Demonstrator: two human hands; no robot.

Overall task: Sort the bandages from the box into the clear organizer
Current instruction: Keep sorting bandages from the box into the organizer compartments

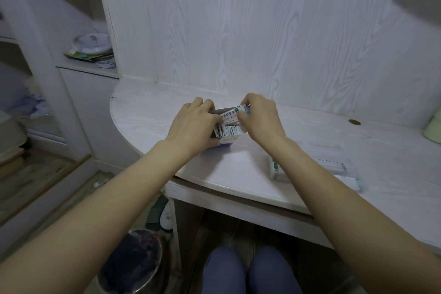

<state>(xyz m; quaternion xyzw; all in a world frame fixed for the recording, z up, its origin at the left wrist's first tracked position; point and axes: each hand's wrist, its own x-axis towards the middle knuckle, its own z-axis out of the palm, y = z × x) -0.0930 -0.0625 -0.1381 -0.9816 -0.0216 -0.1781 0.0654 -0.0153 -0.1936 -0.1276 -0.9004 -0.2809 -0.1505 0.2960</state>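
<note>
Box: a small open carton (220, 137) sits on the white desk (238, 169), straight ahead, with a row of bandages (226, 131) packed upright inside.
Left hand: the left hand (193, 126) wraps the box's left side, fingers curled over the far rim, steadying it.
Right hand: the right hand (260, 119) pinches a bundle of wrapped bandages (235, 113) at the box's right end; the bundle lies tilted over the opening.
Clear organizer: the organizer (317, 170) lies on the desk to the right, nearer the front edge, partly hidden by the right forearm; it already holds some bandages.
Doing the step well: probably best to keep the box pinned, lift the bundle straight up so neighbouring strips stay put, then carry it right.
In the way: the right forearm crosses above the organizer.
Around: shelves with a bowl (91, 42) to the left; a bin (132, 262) on the floor.
</note>
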